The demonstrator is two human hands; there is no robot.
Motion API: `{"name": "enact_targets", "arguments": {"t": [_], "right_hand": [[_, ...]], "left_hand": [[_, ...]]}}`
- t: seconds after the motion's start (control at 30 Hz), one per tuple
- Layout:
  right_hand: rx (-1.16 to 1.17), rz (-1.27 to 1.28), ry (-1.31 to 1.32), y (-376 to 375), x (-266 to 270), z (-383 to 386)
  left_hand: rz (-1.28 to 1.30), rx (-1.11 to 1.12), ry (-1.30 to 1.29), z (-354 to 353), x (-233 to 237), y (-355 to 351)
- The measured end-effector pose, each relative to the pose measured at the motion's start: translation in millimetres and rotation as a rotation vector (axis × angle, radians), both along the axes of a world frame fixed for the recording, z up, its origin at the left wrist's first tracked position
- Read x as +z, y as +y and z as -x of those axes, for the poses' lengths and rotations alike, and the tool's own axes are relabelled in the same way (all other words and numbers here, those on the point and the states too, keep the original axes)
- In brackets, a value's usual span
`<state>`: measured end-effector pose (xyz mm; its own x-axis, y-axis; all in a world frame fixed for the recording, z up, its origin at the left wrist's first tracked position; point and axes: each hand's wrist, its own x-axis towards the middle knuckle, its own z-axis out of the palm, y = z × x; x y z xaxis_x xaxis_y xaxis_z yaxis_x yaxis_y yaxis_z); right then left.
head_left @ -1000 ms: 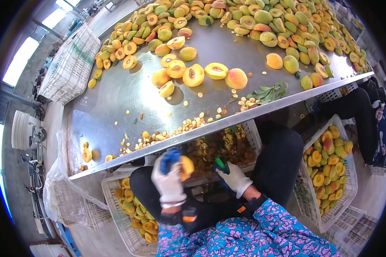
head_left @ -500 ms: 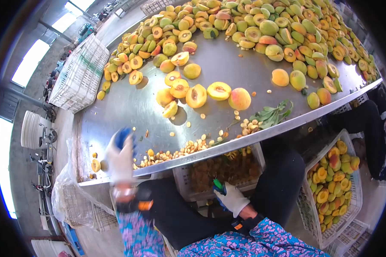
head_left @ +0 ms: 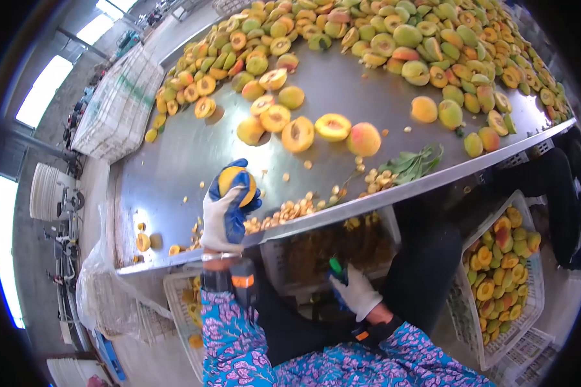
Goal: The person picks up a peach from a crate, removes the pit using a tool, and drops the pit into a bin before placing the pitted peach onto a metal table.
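Note:
My left hand [head_left: 229, 206], in a white glove with blue-coated fingers, is closed around a yellow peach half [head_left: 234, 180] just above the near edge of the metal table [head_left: 168, 168]. Low between my knees, my right hand [head_left: 356, 291], gloved the same way, grips a small tool with a green end [head_left: 335, 265]; the rest of it is hidden in the fingers. Several cut peach halves [head_left: 297, 134] and a rounder peach [head_left: 364, 139] lie beyond my left hand. Small pale kernels [head_left: 290, 211] line the table edge beside it.
A large heap of peach halves [head_left: 407, 35] covers the table's far side. Green leaves [head_left: 414, 164] lie near the edge. Crates [head_left: 536, 284] stand beside my legs, one full of peaches, and another crate [head_left: 394, 240] sits under the table. Stacked white crates [head_left: 119, 106] are at left.
My left hand has moved right from the table's left corner and now holds a peach half. One half has gone from the near cluster. My right hand has shifted only slightly.

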<state>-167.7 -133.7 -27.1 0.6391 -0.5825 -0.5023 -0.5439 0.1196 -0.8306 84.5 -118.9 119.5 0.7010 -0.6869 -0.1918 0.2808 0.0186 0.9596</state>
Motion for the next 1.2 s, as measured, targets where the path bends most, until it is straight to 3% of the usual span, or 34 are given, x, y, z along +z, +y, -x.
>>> {"name": "enact_targets", "arguments": {"t": [0.03, 0.13, 0.2, 0.3, 0.33, 0.4, 0.47, 0.83, 0.93, 1.13, 1.2], "right_hand": [[0.003, -0.13, 0.018, -8.6, 34.5, -2.9], [0.036, -0.189, -0.088, -0.9, 25.8, -4.4], [0.068, 0.118, -0.258, 4.3, 29.8, -0.9], [0.115, -0.024, -0.25, 7.7, 65.4, 0.0], [0.12, -0.086, -0.244, 11.8, 76.1, -1.2], [0.233, 0.043, -0.291, 23.1, 88.5, -3.6], [0.383, 0.068, -0.172, 34.5, 93.5, -9.3], [0.429, 0.186, -0.107, 47.3, 85.6, -16.3], [0.461, 0.144, -0.077, 51.6, 76.7, -17.4], [0.29, -0.055, -0.327, 67.8, 46.9, -14.5], [0.278, -0.187, -0.333, 69.1, 44.0, -12.0]], "left_hand": [[0.119, -0.01, 0.129, 13.1, 0.9, 16.6], [0.327, 0.051, 0.465, 58.1, -13.5, 62.6], [0.379, 0.182, 0.56, 88.4, -25.9, 81.1], [0.423, 0.238, 0.712, 110.0, -53.8, 98.0], [0.415, 0.238, 0.724, 112.6, -60.6, 101.0], [0.4, 0.223, 0.736, 113.3, -70.3, 103.3], [0.334, 0.205, 0.688, 115.7, -70.0, 103.1], [0.273, 0.255, 0.572, 121.4, -77.6, 108.0], [0.235, 0.271, 0.495, 121.7, -79.0, 105.3], [0.066, 0.304, 0.451, 122.6, -92.5, 108.5], [0.082, 0.22, 0.457, 121.3, -100.0, 113.9]]}}
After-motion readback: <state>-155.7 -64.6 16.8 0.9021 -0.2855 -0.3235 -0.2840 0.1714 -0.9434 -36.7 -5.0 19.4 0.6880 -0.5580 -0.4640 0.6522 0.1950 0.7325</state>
